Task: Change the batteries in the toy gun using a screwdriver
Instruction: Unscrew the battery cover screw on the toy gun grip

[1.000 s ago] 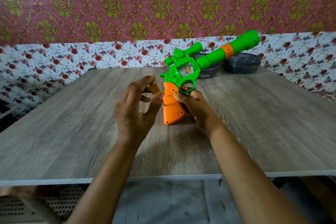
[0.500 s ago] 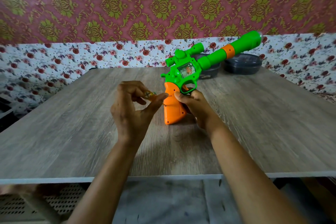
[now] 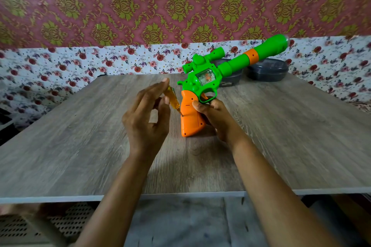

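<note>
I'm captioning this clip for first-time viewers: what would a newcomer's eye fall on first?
The bright green and orange toy gun stands out mid-table, orange grip down and barrel angled up to the right, held by the right hand. Just left of it, the left hand pinches a small amber screwdriver, its tip at the grip. Two dark containers sit at the table's far edge.

Green-and-orange toy gun point(image 3: 202, 84), amber screwdriver point(image 3: 173, 100).

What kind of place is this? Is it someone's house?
Most likely a room in someone's home. The wall has fancy red-and-gold wallpaper with a flowery strip below it, and a toy gun is held upright on a plain wooden table, not a workbench.
</note>
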